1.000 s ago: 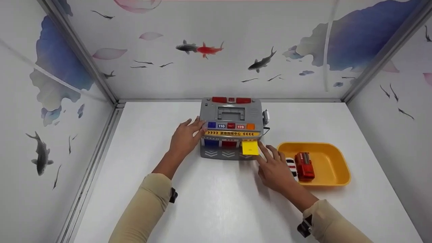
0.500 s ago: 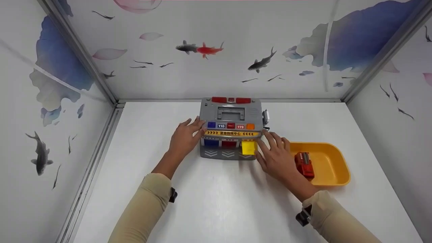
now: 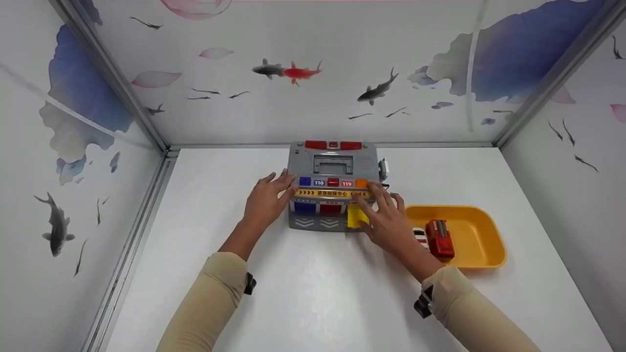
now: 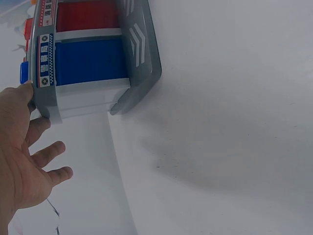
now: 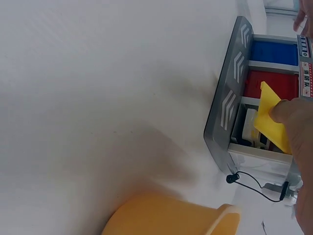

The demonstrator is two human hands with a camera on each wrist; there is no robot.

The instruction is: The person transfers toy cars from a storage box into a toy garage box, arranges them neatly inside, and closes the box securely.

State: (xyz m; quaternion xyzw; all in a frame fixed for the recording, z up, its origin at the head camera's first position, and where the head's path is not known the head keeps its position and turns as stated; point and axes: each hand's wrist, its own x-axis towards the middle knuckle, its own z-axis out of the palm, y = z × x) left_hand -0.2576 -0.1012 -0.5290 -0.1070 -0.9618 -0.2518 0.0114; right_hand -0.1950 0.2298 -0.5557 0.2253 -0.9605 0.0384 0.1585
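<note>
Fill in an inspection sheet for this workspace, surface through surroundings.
Surface: white table, flat, with soft shadows.
Job's things: gray toy station, yellow door tilted open, white object inside; yellow tray holding red toy truck and partly hidden white toy vehicle.
Clutter: nothing seen.
Hands: left hand touches the station's left front corner; right hand has its thumb on the door, fingers at the station's front edge.
Cables: thin black cord beside the station's right side.
Surroundings: white panels printed with fish and petals.

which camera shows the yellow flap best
The right wrist view: the yellow flap shows large, plainly standing open, with only part of one side hidden. The head view shows it smaller, partly covered by the right hand; the left wrist view doesn't show it.
</note>
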